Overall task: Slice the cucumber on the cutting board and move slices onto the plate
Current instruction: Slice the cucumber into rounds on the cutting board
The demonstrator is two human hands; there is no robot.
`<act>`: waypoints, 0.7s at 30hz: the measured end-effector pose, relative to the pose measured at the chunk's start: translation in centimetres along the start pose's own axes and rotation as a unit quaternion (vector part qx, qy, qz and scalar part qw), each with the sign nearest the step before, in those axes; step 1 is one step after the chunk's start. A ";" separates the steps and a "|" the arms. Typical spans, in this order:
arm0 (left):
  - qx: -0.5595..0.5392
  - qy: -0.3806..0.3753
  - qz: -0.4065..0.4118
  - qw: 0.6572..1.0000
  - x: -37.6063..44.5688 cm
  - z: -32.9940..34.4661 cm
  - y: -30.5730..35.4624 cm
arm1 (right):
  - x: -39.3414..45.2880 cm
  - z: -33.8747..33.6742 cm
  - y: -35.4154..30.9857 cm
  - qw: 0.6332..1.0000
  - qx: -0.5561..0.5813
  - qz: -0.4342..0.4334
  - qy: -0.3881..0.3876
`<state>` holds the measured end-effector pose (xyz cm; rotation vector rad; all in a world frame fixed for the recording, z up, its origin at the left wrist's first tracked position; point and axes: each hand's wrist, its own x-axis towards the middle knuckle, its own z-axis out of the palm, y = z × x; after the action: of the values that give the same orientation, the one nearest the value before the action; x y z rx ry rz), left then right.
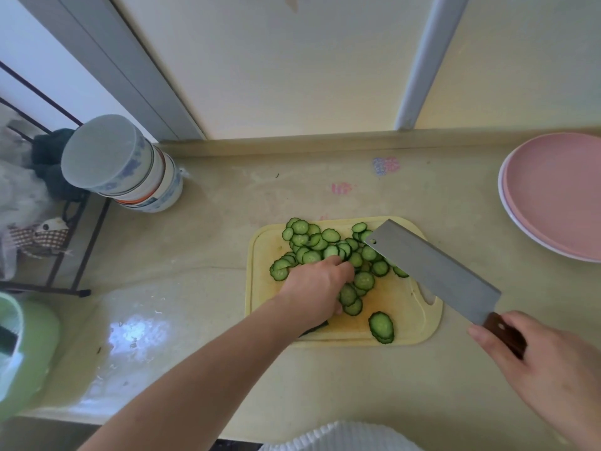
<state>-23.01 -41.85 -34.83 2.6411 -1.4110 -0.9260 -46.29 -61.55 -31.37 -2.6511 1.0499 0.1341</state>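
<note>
A yellow cutting board (409, 323) lies on the counter, covered with several thin cucumber slices (312, 242). A small stack of slices (381, 327) sits near its front edge. My left hand (317, 288) rests palm down among the slices, fingers curled into the pile; whether it grips any is hidden. A dark cucumber end (313, 328) peeks out under its wrist. My right hand (549, 362) holds a cleaver (432, 268) by its wooden handle, the blade raised over the board's right side. A pink plate (559, 193) sits at the far right.
A stack of upturned bowls (130, 170) stands at the back left beside a black wire rack (65, 255). A green container (22, 353) is at the left edge. The counter (227, 255) meets a wall behind; wet patches shine at the left front.
</note>
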 end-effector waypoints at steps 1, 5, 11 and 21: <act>0.003 -0.007 -0.003 1.000 0.1 -0.2 0.0 | 0.0 0.0 0.0 1.000 0.000 -0.001 0.000; 0.004 -0.019 0.008 1.000 0.2 -0.5 -0.2 | 0.0 0.1 0.1 1.000 0.002 -0.002 0.009; 0.040 -0.030 0.055 0.997 0.2 -0.5 -0.6 | 0.0 0.0 0.1 1.000 0.005 -0.001 0.010; -0.169 0.047 -0.033 0.984 -1.0 -2.6 -3.9 | -0.1 -0.1 0.0 1.000 0.012 0.004 0.009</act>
<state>-19.16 -39.43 -33.29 2.4521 -1.0449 -0.9371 -46.33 -61.56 -31.23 -2.6319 1.0613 0.0988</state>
